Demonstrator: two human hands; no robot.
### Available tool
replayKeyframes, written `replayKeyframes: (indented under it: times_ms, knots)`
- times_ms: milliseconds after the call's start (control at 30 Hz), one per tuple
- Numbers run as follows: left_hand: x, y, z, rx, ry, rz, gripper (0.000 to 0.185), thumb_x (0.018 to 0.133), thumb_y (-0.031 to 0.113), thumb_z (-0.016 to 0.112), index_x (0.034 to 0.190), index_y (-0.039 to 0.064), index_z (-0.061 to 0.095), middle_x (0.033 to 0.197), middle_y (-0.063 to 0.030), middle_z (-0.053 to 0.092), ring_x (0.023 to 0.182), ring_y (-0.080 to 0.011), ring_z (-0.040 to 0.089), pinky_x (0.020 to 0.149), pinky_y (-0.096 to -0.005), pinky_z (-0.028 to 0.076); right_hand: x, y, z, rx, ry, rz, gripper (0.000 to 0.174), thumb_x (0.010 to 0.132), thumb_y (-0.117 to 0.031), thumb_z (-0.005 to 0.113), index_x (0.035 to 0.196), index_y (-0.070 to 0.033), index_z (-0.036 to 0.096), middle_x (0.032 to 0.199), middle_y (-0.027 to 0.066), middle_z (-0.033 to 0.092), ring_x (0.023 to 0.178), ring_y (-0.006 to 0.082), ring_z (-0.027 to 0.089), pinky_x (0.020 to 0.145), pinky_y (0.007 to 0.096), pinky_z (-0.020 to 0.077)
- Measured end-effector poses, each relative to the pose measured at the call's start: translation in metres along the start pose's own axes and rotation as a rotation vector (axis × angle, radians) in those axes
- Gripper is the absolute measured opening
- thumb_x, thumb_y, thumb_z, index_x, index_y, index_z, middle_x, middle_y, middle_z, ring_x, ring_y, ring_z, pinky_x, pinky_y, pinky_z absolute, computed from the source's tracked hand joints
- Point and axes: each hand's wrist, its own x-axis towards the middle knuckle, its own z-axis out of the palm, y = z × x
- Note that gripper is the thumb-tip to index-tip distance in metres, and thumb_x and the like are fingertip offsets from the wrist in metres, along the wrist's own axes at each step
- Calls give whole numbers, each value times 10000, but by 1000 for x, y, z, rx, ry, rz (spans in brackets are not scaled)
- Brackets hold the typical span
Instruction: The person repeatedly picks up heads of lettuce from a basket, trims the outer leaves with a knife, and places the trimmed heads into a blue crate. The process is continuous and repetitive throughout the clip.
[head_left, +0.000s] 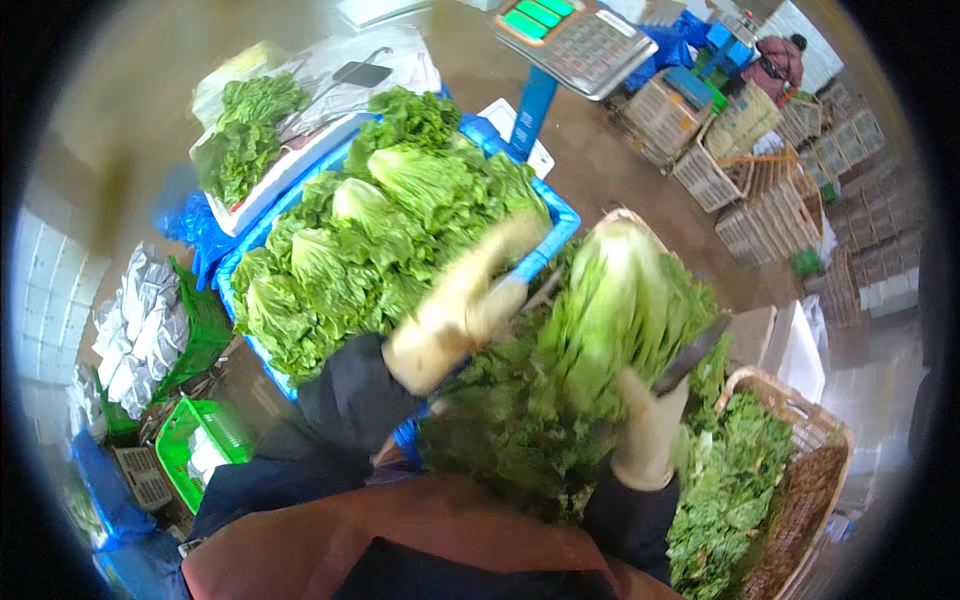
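Note:
My left hand, in a cream glove, reaches over the near right edge of a blue-lined crate of lettuce heads. It is blurred, with the thumb apart from the fingers and nothing seen in its grasp. Gripped in my gloved right hand is a knife with a dark blade pointing up and right. Just ahead of that hand, a large lettuce head rests on a leafy pile with its pale base pointing away from me. Shadow darkens the leaves between my arms.
A scale display on a blue post rises beyond the crate. A foam box holding lettuce adjoins its far left side. Loose leaves fill a plastic basket at right. Green crates stand left; a person bends among stacked crates far off.

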Motion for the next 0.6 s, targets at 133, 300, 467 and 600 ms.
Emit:
replayKeyframes:
  times_ms: [133,300,467,600]
  knots:
    - [33,-42,-93,1212,-127,-129,666,823,399,768,1421,178,577,1529,-97,482,1483,-384,342,1167,-700,266,113,-24,115,-214,-319,-539,683,820,28,756,1450,20,492,1320,137,653,1184,199,637,1014,331,505]
    - [6,-69,-114,1047,-265,-84,524,785,397,807,1237,160,684,1458,-71,536,1504,-357,320,1197,-715,174,235,11,235,-860,-614,-507,731,801,-232,811,1451,-42,536,1203,211,717,1072,340,711,933,381,546]
    - [38,-25,-143,550,-240,-225,597,858,360,801,1372,117,621,1484,-130,557,1466,-344,417,1214,-574,291,269,73,247,-311,-668,-127,663,880,-259,802,1448,-19,558,1182,94,720,1010,182,666,878,319,533]
    - [52,17,-191,446,25,-300,579,897,242,775,1416,60,592,1401,-166,635,1334,-303,569,1154,-399,412,217,23,184,-280,-426,-91,614,924,-231,774,1450,-17,541,1001,57,684,578,76,542,511,258,433]
